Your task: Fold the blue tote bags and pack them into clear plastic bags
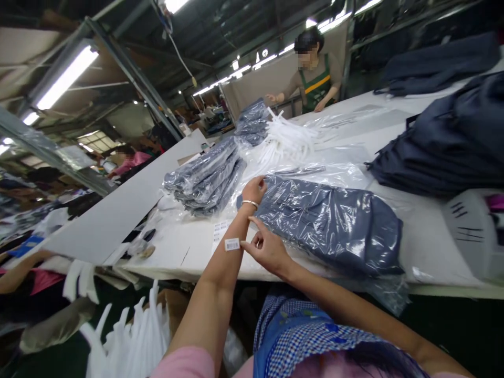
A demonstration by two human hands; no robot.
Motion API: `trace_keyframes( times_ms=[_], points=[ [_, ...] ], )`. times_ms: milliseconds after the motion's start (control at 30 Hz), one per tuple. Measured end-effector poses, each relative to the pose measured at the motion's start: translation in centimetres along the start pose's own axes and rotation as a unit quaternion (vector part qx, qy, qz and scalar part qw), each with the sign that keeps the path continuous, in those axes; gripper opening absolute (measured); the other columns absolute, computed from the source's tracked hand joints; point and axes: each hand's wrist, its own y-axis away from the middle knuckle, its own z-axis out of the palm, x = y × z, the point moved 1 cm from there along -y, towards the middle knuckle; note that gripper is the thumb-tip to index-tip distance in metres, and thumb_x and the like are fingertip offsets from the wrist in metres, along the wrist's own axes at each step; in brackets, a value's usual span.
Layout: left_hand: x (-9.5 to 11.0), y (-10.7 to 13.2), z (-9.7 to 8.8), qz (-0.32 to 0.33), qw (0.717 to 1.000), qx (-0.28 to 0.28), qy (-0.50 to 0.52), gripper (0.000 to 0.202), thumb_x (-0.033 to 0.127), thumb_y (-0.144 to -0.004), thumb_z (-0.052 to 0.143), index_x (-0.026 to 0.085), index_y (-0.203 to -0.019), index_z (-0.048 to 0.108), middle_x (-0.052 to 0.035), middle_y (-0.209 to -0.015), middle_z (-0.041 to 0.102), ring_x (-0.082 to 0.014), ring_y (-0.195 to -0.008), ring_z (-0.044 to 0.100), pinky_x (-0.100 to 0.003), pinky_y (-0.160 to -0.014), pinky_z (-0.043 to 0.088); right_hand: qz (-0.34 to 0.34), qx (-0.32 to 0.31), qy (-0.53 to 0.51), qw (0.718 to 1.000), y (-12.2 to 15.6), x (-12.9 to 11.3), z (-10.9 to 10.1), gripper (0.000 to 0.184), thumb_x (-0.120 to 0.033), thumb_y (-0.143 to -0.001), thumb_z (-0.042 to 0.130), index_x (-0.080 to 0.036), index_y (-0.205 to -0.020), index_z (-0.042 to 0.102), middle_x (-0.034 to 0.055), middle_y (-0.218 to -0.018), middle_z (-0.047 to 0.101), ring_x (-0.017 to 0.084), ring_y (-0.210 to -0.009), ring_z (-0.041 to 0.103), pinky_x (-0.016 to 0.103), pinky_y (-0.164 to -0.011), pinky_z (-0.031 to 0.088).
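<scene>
A dark blue folded garment in a clear plastic bag [331, 223] lies on the white table [189, 252] before me. My left hand [254, 190] grips the bag's near-left corner, fingers curled on the plastic; a thin bracelet circles the wrist. A small white barcode sticker [232, 244] is stuck on my left forearm. My right hand [265, 247] hovers beside that forearm, index finger stretched out toward it and the other fingers curled, holding nothing that I can make out.
A stack of bagged garments [208, 178] lies to the left, white plastic hangers [287, 139] behind. Unbagged dark garments [444, 147] pile at right beside a white basket [472, 231]. A sticker sheet [219, 231] lies on the table. A person in a green apron [315, 73] stands at the far end.
</scene>
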Motion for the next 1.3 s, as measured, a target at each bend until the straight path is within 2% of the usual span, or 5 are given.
trace_keyframes(
  times_ms=[333,500,667,933,1300],
  points=[
    [5.3,3.1,2.8,-0.071,0.941,-0.102,0.315,0.047,0.045,-0.083,0.067,0.019,-0.122,0.066,-0.0122,-0.100,0.073,-0.0218,-0.085,0.071,-0.034,-0.070,0.059,0.059,0.206,-0.109,0.971,2.3,3.8,-14.1,0.033,-0.046,-0.085,0.066,-0.023,-0.109,0.069,0.0050,-0.094,0.071,0.017,-0.068,0.066,0.031,-0.064,0.056],
    [5.3,3.8,5.8,-0.155,0.891,-0.162,0.396,0.057,0.045,-0.076,0.075,0.024,-0.127,0.063,-0.0091,-0.104,0.072,-0.0228,-0.092,0.070,-0.033,-0.075,0.059,0.002,0.253,0.089,0.963,1.5,4.3,-18.5,0.025,-0.037,-0.089,0.060,-0.023,-0.108,0.070,0.0079,-0.109,0.072,0.025,-0.102,0.067,0.044,-0.096,0.052],
    [-0.5,0.9,5.3,-0.077,0.973,-0.066,0.208,0.057,0.046,-0.074,0.070,0.018,-0.124,0.065,-0.0067,-0.093,0.073,-0.0199,-0.086,0.068,-0.033,-0.082,0.055,0.031,0.290,0.347,0.891,5.0,7.1,-21.2,0.049,-0.044,-0.088,0.059,-0.025,-0.134,0.058,0.0097,-0.152,0.043,0.033,-0.144,0.033,0.057,-0.118,0.025],
    [-13.6,-3.3,1.0,-0.187,0.977,0.008,0.098,0.056,0.035,-0.066,0.070,0.014,-0.118,0.067,-0.0029,-0.081,0.072,-0.0194,-0.082,0.067,-0.034,-0.088,0.051,0.292,0.307,0.217,0.879,9.5,11.8,-22.5,0.103,-0.075,-0.079,0.052,-0.021,-0.158,0.013,0.0111,-0.163,0.020,0.029,-0.149,0.020,0.047,-0.122,0.019],
    [-18.6,-5.5,-1.0,-0.276,0.952,-0.051,0.118,0.062,0.046,-0.056,0.081,0.015,-0.110,0.073,-0.0058,-0.091,0.075,-0.0221,-0.089,0.064,-0.032,-0.083,0.049,0.385,0.288,0.183,0.858,9.3,12.9,-25.3,0.102,-0.071,-0.074,0.065,-0.037,-0.157,0.015,0.0078,-0.154,0.042,0.036,-0.132,0.050,0.052,-0.110,0.040]
  ],
)
